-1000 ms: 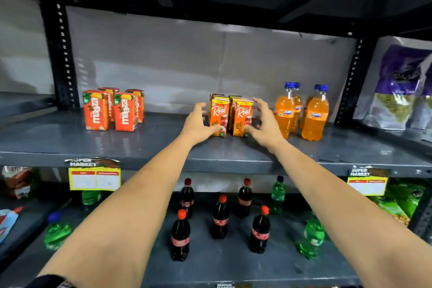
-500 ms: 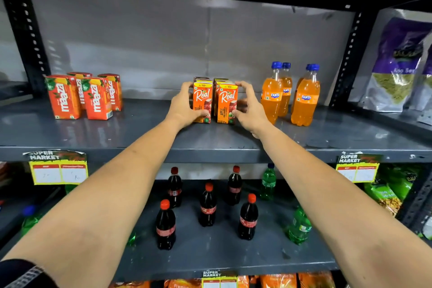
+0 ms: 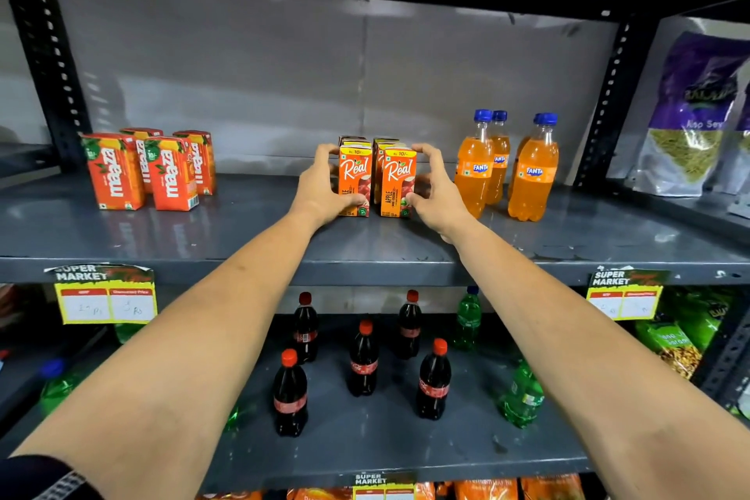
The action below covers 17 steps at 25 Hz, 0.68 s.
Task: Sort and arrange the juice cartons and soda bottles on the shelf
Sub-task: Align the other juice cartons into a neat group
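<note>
**Ana:** Grey metal shelf (image 3: pixel 243 231) at eye level, dark uprights, pale back panel. What sits on it?

**Ben:** At nine o'clock, four red-orange Maaza juice cartons (image 3: pixel 148 170). Dead centre, the orange Real apple juice cartons (image 3: pixel 375 179), upright, two in front and more behind. At three o'clock, orange Fanta soda bottles with blue caps (image 3: pixel 507 166), just beside the cluster.

**Ana:** And the hands?

**Ben:** The left hand (image 3: pixel 320 191) cups the cluster's left flank, thumb on the front carton's lower face. The right hand (image 3: pixel 436 191) is curved wide, fingertips at the right carton's top corner and thumb at its base; I cannot tell how firm the contact is. Neither lifts anything.

**Ana:** So the move turns on what?

**Ben:** The block lies between both palms, long axes vertical; I judge a squeeze inward to square it, minding the Fanta near the right wrist.

**Ana:** Below?

**Ben:** Dark red-capped cola bottles (image 3: pixel 363 361) and green soda bottles (image 3: pixel 521 398), scattered on the lower shelf.
</note>
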Each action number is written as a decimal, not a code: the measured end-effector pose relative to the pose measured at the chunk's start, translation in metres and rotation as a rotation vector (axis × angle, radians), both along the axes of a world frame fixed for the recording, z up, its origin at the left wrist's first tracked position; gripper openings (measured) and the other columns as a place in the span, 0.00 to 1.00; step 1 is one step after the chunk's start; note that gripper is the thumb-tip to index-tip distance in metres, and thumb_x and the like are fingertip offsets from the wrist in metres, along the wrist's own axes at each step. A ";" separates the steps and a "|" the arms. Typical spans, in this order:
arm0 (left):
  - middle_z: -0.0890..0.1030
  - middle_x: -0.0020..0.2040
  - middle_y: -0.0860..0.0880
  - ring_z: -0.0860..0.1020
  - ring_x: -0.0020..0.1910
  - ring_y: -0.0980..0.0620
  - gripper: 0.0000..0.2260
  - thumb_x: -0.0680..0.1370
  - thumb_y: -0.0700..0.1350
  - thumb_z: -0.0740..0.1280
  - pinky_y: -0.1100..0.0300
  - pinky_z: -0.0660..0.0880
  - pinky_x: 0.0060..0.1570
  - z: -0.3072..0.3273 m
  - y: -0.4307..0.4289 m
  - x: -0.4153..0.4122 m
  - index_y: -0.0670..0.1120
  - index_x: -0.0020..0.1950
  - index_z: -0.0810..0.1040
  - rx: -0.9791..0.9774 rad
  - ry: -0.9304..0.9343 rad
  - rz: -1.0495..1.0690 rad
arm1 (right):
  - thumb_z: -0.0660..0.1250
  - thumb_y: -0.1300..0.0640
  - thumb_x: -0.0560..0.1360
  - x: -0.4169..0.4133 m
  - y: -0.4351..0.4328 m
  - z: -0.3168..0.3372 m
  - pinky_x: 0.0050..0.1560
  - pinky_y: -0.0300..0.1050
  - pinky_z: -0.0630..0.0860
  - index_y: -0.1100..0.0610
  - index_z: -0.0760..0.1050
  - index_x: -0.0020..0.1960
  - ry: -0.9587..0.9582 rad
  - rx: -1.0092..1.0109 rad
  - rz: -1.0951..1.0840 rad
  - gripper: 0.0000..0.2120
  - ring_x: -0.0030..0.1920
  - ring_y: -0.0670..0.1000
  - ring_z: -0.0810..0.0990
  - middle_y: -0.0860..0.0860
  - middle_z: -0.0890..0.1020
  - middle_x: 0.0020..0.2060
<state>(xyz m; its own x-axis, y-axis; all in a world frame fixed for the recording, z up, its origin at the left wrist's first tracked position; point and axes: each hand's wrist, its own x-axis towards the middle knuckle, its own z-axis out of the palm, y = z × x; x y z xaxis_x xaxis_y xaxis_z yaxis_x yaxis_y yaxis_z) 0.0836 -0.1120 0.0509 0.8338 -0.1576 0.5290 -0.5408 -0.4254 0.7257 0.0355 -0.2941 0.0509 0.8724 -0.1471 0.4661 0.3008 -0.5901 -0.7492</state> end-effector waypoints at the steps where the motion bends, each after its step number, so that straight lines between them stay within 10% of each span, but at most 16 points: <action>1: 0.76 0.62 0.43 0.76 0.58 0.48 0.36 0.66 0.41 0.78 0.51 0.74 0.59 0.000 0.000 0.000 0.47 0.68 0.62 0.001 0.001 0.000 | 0.63 0.68 0.77 0.001 0.000 0.000 0.57 0.51 0.78 0.44 0.53 0.73 0.002 -0.002 -0.002 0.34 0.65 0.54 0.74 0.56 0.73 0.66; 10: 0.76 0.62 0.44 0.73 0.63 0.46 0.42 0.63 0.49 0.80 0.48 0.72 0.62 -0.004 0.003 -0.003 0.50 0.70 0.60 0.024 -0.036 0.108 | 0.70 0.58 0.73 -0.004 0.003 0.000 0.64 0.49 0.71 0.47 0.56 0.74 -0.249 -0.040 -0.139 0.36 0.69 0.52 0.68 0.53 0.69 0.69; 17: 0.71 0.66 0.45 0.71 0.63 0.45 0.39 0.67 0.56 0.75 0.46 0.74 0.55 -0.003 0.011 -0.045 0.51 0.72 0.60 0.198 -0.368 0.243 | 0.65 0.48 0.74 -0.030 0.012 -0.002 0.65 0.54 0.69 0.48 0.57 0.74 -0.454 -0.428 -0.450 0.32 0.71 0.58 0.66 0.59 0.65 0.72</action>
